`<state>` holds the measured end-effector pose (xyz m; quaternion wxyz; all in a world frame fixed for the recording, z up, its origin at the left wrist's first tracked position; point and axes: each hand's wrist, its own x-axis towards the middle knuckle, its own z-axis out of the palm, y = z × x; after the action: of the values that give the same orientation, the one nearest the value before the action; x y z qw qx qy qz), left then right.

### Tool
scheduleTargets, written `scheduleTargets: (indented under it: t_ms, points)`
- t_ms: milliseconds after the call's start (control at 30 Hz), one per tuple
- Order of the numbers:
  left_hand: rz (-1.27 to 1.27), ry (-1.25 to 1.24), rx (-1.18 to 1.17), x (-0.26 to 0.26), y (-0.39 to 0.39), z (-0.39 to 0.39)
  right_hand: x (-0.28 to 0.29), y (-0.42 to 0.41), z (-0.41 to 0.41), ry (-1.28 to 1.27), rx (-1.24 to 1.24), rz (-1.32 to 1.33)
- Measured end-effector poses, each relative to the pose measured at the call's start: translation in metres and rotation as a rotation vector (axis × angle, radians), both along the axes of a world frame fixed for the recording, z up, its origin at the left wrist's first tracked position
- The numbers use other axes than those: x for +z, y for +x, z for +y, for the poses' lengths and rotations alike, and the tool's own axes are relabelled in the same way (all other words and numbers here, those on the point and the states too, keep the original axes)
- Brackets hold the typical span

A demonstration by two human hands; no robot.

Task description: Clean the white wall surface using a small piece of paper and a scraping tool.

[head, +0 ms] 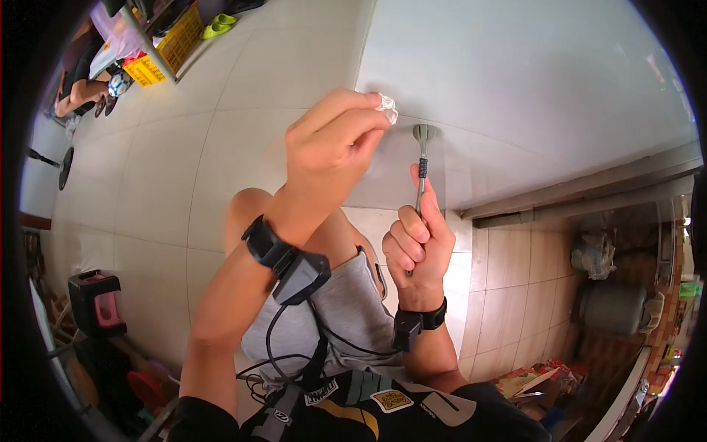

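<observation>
Raised over the tiled floor, my left hand pinches a small, crumpled, shiny clear piece, which looks like plastic, between thumb and fingers. My right hand is closed around the thin metal handle of a tool. The tool points away from me; it has a dark ribbed collar and a flat, fan-shaped metal head, its exact kind unclear. The clear piece is a little to the left of the tool head and apart from it. Both wrists wear black straps with box-shaped devices and cables.
A large smooth pale panel or surface fills the upper right. Yellow crates, green clogs and another seated person's legs are at the upper left. A black and pink stool stands lower left, a grey gas cylinder at right.
</observation>
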<state>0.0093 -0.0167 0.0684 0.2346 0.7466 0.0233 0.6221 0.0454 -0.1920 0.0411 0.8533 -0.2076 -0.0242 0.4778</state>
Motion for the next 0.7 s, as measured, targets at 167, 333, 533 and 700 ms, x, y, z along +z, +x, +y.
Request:
scheduleTargets:
  t_ms: [167, 333, 533, 700]
  points:
    - [0.095, 0.104, 0.040, -0.021, -0.001, -0.001, 0.004, 0.000, 0.002, 0.012, 0.051, -0.017]
    - [0.248, -0.126, -0.026, -0.036, -0.030, -0.013, 0.003, 0.003, 0.008, 0.034, 0.114, -0.057]
    - [0.314, -0.454, -0.021, -0.023, -0.079, -0.029, 0.003, 0.001, 0.009, 0.014, 0.124, -0.017]
    - [0.182, -0.537, 0.032, -0.026, -0.105, -0.030, 0.005, 0.004, 0.006, 0.135, 0.149, 0.039]
